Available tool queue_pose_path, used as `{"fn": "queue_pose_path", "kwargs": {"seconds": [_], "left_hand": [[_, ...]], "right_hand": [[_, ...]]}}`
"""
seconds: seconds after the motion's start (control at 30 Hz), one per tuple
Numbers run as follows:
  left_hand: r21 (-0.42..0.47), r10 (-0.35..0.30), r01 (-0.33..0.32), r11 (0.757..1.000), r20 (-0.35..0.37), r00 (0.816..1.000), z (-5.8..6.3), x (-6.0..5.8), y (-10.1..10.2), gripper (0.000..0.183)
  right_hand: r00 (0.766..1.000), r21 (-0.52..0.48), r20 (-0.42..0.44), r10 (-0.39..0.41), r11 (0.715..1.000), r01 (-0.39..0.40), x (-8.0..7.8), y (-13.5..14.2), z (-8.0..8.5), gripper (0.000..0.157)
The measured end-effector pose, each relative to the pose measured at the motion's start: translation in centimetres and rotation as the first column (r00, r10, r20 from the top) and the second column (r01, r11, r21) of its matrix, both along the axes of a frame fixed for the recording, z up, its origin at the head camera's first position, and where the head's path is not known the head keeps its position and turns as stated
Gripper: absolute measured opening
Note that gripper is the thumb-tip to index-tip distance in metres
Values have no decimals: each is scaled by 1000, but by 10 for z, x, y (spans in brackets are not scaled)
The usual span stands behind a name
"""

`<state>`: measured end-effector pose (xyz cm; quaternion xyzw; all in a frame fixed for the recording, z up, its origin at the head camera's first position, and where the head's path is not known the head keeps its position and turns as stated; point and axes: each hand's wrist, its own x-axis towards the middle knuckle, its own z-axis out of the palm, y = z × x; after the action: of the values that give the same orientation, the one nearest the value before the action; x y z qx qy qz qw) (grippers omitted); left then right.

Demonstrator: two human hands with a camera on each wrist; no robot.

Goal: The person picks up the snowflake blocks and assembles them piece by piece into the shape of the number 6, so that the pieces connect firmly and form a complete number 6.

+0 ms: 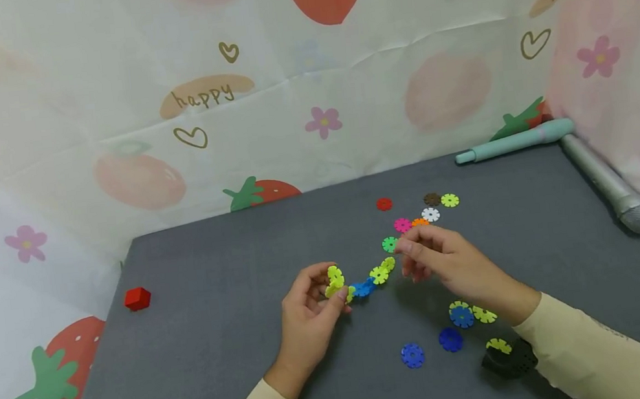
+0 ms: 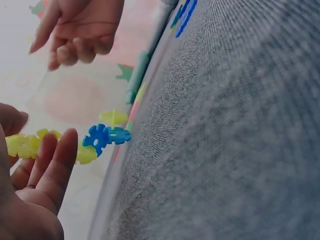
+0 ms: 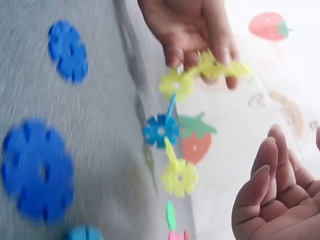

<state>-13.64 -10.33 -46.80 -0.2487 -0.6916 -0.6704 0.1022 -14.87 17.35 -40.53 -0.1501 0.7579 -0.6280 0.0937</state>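
My left hand [image 1: 308,318] pinches one end of a chain of interlocking snowflake discs [image 1: 363,288] between thumb and fingers. The chain has yellow discs at the held end, blue ones in the middle and yellow ones at the free end, as the right wrist view also shows. To the right of that free end my right hand [image 1: 449,260] hovers above the table, fingers loosely bent, with nothing in them. A green disc [image 1: 390,244] lies just beyond its fingertips.
Loose discs, including a red disc [image 1: 383,204] and a white disc [image 1: 430,214], lie toward the back. Blue discs [image 1: 412,355] and yellow discs [image 1: 484,314] lie nearer. A red block [image 1: 138,298] sits at left; a mint microphone [image 1: 515,141] and a silver microphone [image 1: 611,185] at back right.
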Motion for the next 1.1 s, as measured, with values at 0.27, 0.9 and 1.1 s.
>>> {"fn": "queue_pose_path", "kwargs": {"seconds": [0.27, 0.9, 1.1], "left_hand": [[-36, 47, -47, 998, 2, 999, -2, -3, -2, 31], [-197, 72, -63, 978, 38, 997, -3, -15, -26, 34], [-139, 45, -22, 990, 167, 985, -4, -15, -27, 36]], "right_hand": [[999, 6, -22, -41, 999, 41, 0, 37, -3, 29], [988, 126, -131, 81, 990, -65, 2, 106, -43, 39], [972, 172, -152, 179, 973, -152, 0, 112, -55, 49]]}}
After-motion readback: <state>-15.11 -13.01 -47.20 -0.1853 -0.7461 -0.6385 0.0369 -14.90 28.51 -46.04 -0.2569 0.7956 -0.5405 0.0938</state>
